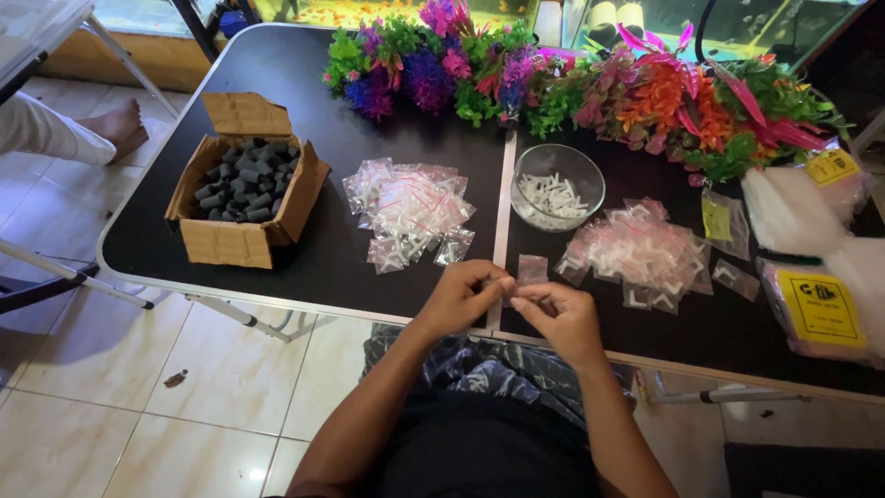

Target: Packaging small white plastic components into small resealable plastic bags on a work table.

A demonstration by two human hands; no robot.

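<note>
We pinch a small clear bag (532, 269) between both hands, left hand (458, 297) and right hand (560, 316) fingertips together at the table (313, 249) edge. Beyond the left hand lies one bag pile (410, 212); beyond the right, a glass bowl (557, 185) of white pieces.

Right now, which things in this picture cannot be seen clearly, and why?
- Head view: what the left hand and right hand pinch between them is hidden by the fingertips.
- White pieces in the glass bowl: too small to tell their shape.
- Yellow-labelled packets: cut off by the right edge.
- A person's foot: the rest lies beyond the left edge.
</note>
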